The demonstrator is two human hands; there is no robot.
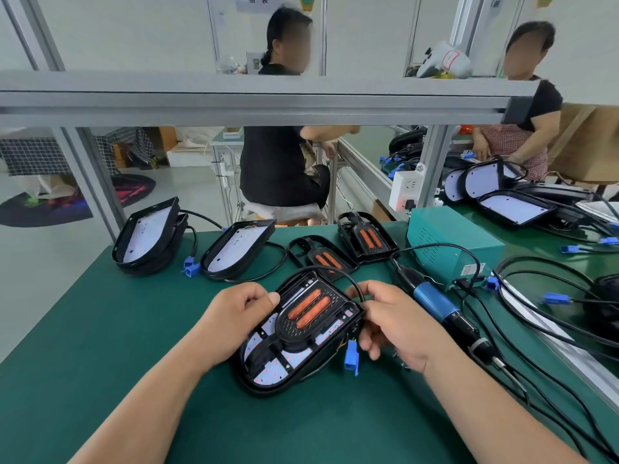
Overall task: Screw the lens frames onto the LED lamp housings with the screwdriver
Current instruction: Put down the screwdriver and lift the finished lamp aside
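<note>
Housing (268,375) | left grip (231,316) holds left edge | right grip (398,326) pinches cable (350,281)

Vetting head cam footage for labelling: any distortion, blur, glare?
Head view: wide-angle distortion makes the frame post lean; light even, soft shadows under the left hand and right hand; lamp housing and screwdriver sharp; people behind partly blurred; no strong glare.
</note>
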